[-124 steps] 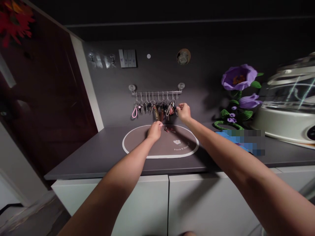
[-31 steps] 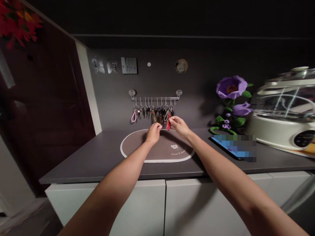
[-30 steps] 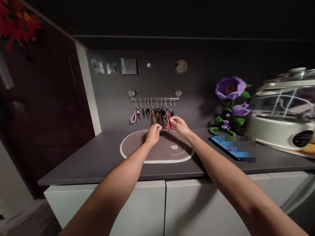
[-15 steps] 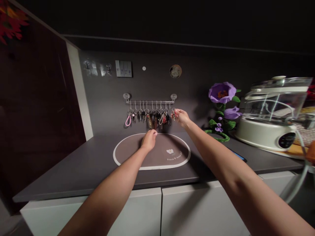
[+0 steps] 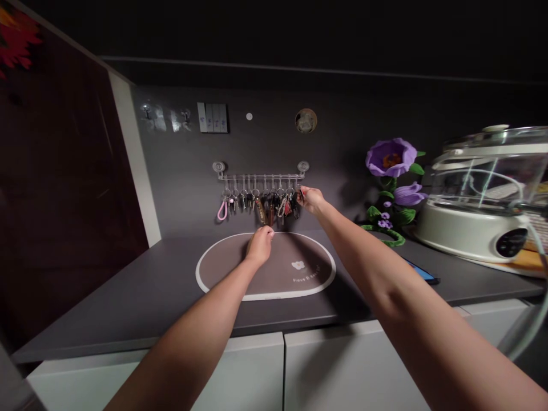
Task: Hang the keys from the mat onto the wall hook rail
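A clear hook rack [image 5: 261, 177] on the wall carries a row of key rings with keys [image 5: 244, 200]. A pink loop strap [image 5: 222, 210] hangs at its left end, and a brown lettered tag [image 5: 261, 212] near the middle. My right hand [image 5: 312, 200] is at the rack's right end, fingers pinched on a key ring with a small red piece [image 5: 302, 193]; the fingers hide most of it. My left hand [image 5: 259, 244] is closed over the mat, just below the hanging tags. Whatever its fingers hold is hidden.
An oval brown mat [image 5: 226, 271] with a white rim lies on the dark counter [image 5: 149, 291]. Purple artificial flowers [image 5: 391, 158], a phone [image 5: 422, 271] and a white appliance with a clear top [image 5: 462, 225] are at the right. An overhead cabinet hangs above.
My right hand has moved slightly left, closer to the rack's right end, with the key ring, which shows less now. My left hand has stayed nearly still. The view has shifted slightly.
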Demonstrator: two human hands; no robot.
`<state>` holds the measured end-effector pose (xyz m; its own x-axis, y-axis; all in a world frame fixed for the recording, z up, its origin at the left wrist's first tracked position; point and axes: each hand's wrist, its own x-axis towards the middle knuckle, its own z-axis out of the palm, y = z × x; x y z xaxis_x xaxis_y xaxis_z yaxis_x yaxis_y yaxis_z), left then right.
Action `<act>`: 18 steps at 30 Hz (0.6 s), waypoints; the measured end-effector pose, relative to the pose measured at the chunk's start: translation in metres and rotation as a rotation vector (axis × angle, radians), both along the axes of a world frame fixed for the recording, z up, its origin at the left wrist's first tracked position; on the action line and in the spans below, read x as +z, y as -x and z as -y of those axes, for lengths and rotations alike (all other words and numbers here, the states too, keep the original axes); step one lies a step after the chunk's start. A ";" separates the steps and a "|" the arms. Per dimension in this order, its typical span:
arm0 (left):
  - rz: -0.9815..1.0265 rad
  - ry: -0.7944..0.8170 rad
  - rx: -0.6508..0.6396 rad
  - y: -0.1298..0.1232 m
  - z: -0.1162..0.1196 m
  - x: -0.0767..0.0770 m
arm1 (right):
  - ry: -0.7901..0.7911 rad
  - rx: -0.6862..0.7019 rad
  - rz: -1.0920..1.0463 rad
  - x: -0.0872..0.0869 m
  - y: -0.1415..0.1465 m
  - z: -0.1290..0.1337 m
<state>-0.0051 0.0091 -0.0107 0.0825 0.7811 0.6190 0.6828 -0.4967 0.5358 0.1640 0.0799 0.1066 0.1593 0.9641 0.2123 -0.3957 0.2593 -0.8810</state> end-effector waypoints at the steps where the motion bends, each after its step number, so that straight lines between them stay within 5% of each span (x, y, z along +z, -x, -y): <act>1: 0.004 0.002 0.002 0.000 0.000 0.000 | 0.010 -0.002 0.011 -0.001 0.000 0.000; 11: 0.124 0.073 -0.012 -0.001 0.002 -0.001 | 0.036 -0.030 0.059 -0.022 -0.002 -0.001; 18: 0.302 0.139 -0.112 -0.002 0.011 0.006 | 0.163 -0.171 0.207 -0.038 -0.007 0.034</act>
